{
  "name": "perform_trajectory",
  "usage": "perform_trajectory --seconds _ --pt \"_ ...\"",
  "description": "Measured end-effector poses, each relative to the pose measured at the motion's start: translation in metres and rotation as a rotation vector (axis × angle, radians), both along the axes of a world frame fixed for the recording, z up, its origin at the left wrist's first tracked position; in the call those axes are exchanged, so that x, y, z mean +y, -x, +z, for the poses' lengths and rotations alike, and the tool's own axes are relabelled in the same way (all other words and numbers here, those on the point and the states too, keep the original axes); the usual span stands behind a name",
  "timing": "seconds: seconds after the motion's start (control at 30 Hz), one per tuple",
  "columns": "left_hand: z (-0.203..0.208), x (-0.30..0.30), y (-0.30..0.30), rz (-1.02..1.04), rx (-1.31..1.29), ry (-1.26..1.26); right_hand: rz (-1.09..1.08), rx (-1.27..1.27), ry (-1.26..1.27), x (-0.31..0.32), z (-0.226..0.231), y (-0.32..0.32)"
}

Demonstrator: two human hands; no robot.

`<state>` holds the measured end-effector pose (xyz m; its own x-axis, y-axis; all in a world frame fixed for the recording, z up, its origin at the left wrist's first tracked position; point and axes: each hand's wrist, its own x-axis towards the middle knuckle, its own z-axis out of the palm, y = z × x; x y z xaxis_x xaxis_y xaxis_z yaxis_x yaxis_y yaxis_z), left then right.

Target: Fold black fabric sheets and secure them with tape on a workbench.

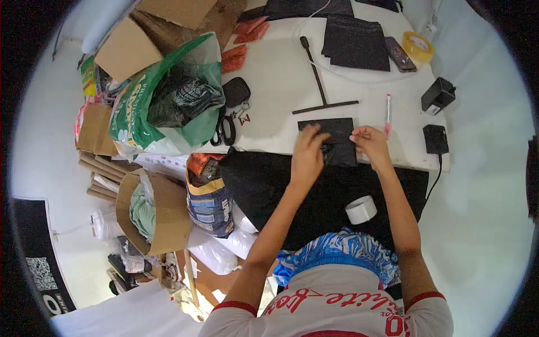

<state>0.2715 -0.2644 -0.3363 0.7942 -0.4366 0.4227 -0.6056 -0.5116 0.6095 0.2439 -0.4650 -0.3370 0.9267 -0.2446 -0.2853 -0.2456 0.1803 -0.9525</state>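
Two hands at a black fabric piece on a white tabletop.

The black fabric piece [336, 140] is laid flat near the front edge of the white tabletop [275, 84], just below a black T-shaped tool [321, 90]. The left hand [307, 154] is pressed on its left part, fingers spread and its grip released; the right hand [369, 145] is seen pinching the piece's right edge, its grip closed on the fabric. A pink pen [387, 115] is placed just beyond the right hand. A large black cloth [314, 196] is draped over the tabletop's front edge, with a white tape roll [361, 209] resting on it. Scissors [224, 130] and a green plastic bag [168, 95] are found well to the left.
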Motion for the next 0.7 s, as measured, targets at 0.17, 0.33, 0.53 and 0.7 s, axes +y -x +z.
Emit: perform_trajectory --seconds 0.17,0.33,0.53,0.7 --pt "0.001 -0.019 0.019 0.051 -0.108 -0.142 0.005 0.016 0.063 -0.004 0.000 -0.009" --pt "-0.004 -0.019 0.016 0.106 -0.181 -0.234 0.047 -0.089 0.564 -0.015 0.014 -0.042" --pt "-0.007 -0.023 0.014 0.176 -0.242 -0.257 0.018 -0.148 1.223 0.025 0.035 -0.113" --pt "-0.003 -0.026 0.005 0.167 -0.301 -0.273 0.215 -0.131 1.450 0.038 0.017 -0.142"
